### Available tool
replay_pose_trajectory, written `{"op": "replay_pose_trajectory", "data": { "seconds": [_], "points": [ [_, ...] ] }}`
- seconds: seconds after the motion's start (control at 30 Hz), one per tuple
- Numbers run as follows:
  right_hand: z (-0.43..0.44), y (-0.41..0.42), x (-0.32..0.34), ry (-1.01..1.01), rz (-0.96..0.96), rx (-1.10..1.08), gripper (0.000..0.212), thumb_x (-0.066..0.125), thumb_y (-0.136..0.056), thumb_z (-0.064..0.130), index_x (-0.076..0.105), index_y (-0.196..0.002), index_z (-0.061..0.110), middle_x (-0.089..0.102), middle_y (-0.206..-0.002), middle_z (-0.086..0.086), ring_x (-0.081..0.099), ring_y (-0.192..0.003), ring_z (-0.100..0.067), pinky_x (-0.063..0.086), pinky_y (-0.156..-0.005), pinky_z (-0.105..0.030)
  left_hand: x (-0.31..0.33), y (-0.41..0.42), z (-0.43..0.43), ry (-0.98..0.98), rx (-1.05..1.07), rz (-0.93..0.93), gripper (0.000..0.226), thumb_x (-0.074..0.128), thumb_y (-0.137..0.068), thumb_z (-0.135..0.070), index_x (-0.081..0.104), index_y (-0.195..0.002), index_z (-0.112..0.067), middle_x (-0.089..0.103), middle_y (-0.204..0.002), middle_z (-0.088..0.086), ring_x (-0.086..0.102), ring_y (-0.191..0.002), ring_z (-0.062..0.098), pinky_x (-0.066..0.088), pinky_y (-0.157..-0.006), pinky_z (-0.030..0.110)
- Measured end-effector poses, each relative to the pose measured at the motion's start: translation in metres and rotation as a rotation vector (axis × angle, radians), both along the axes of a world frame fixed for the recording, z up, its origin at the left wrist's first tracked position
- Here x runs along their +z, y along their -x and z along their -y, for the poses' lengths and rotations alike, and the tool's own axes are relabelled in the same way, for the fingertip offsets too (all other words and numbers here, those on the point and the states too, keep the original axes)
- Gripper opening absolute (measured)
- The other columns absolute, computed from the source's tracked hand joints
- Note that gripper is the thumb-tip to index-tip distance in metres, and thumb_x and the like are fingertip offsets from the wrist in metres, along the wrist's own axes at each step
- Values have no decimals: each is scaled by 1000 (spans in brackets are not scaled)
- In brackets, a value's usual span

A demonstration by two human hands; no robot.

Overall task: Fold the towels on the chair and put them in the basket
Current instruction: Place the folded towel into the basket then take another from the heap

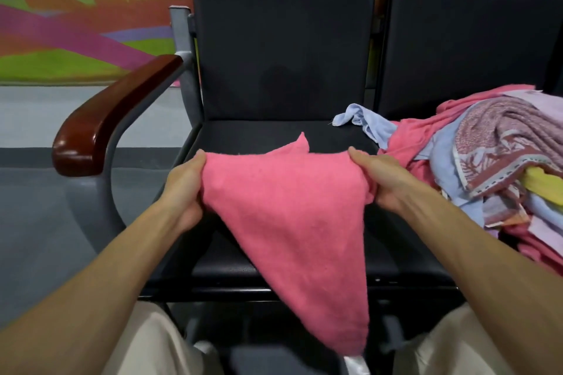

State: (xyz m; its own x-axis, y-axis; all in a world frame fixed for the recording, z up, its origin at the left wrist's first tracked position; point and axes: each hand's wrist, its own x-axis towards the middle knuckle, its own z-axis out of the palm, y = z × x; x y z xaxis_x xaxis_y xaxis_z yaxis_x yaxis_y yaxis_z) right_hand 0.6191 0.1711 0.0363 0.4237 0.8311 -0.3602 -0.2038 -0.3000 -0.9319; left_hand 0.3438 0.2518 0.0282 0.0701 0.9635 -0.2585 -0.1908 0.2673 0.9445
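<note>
two pinches carry the whole pink towel (289, 222), and that is where trouble could start. the left grip (185, 189) has fingers and thumb curled round the top edge at 9 o'clock. the right grip (376, 179) bunches the same edge at 3 o'clock. the cloth between them is stretched taut above the black chair seat (274, 134).

below that edge the towel narrows into a lopsided triangle. its tip hangs at 5 o'clock, past the seat's front edge and between the person's knees. folded as it hangs, the corners probably will not meet and the fold would come out skewed. the tip may also brush the floor if the hands drop.

a loose corner pokes up behind the top edge at 12 o'clock, which suggests one layer lies doubled unevenly. the right grip sits just beside the pile of towels (493, 161) at 3 o'clock, so a sideways pull could snag the pile's pink cloth and drag it off the seat. no basket is in view.
</note>
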Motion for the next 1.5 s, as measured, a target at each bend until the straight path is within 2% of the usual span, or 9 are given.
{"op": "replay_pose_trajectory", "data": {
  "seconds": [0.17, 0.37, 0.57, 0.7, 0.83, 0.97, 1.2, 1.33, 1.5],
  "points": [
    [6, -14, 4, -226, -156, 244, 38, 74, -67, -1, 66, -104, 2, 70, -89, -11, 69, -78, -19, 57, -68, -30, 0, 8, -6, 25, 76, 127, 34, 51, -99, -37, 64, -116, -11, 72, -108, 9, 68, -100, 23, 55, -83, 40],
    [10, -14, -13, -25, 1249, 182, 15, 72, -83, 21, 59, -78, 16, 57, -72, 6, 54, -76, -17, 38, -63, -29, 3, 5, -5, 5, 94, 158, 19, 53, -98, -26, 67, -100, -13, 74, -93, 4, 71, -84, 15, 56, -68, 31],
    [25, -10, 5, -154, 289, 80, 15, 67, -88, 7, 67, -102, 3, 67, -78, -12, 63, -68, -26, 56, -60, -40, 13, 8, 6, -54, 137, 171, 19, 58, -96, -26, 67, -103, -11, 72, -100, 4, 69, -85, 12, 56, -83, 29],
    [34, -5, 30, -204, -44, 3, 9, 68, -85, 7, 63, -78, 6, 53, -57, -6, 51, -53, -17, 47, -51, -26, 27, 12, 20, -64, 124, 189, 18, 58, -96, -27, 67, -97, -12, 72, -96, 5, 69, -85, 14, 56, -80, 32],
    [42, -3, 68, -426, -245, 147, 25, 66, -77, 5, 52, -97, 11, 53, -100, -12, 51, -84, -17, 42, -71, -25, 55, 25, 32, -98, 116, 204, 22, 61, -93, -26, 68, -105, -9, 71, -97, 9, 68, -82, 18, 55, -70, 32],
    [59, -1, 108, -454, -165, -9, 40, 48, -84, -15, 55, -111, 13, 61, -107, -12, 59, -86, -18, 48, -74, -29, 95, 39, 49, -170, 7, 247, 15, 55, -93, -17, 68, -99, -13, 72, -81, -1, 66, -71, 9, 52, -56, 19],
    [92, -3, 161, -437, 724, -204, 18, 69, -81, 4, 71, -86, 22, 65, -77, 3, 58, -73, -11, 47, -63, -25, 169, 67, 77, -417, 25, 104, 26, 48, -96, -14, 68, -108, -3, 66, -99, 14, 61, -82, 18, 49, -70, 31],
    [110, 4, 195, -594, 575, -301, 12, 70, -85, 11, 72, -95, 18, 67, -86, 1, 59, -79, -10, 50, -70, -24, 201, 70, 91, -468, 31, 114, 21, 54, -93, -14, 72, -84, -11, 64, -64, 2, 57, -56, 11, 46, -52, 21],
    [123, 14, 213, -688, 350, -322, 17, 68, -85, 3, 68, -100, 12, 66, -88, -1, 61, -80, -9, 52, -74, -22, 217, 77, 101, -405, -58, 175, 8, 58, -92, -16, 64, -93, -11, 59, -80, 3, 56, -72, 14, 48, -62, 27]
  ]
}}
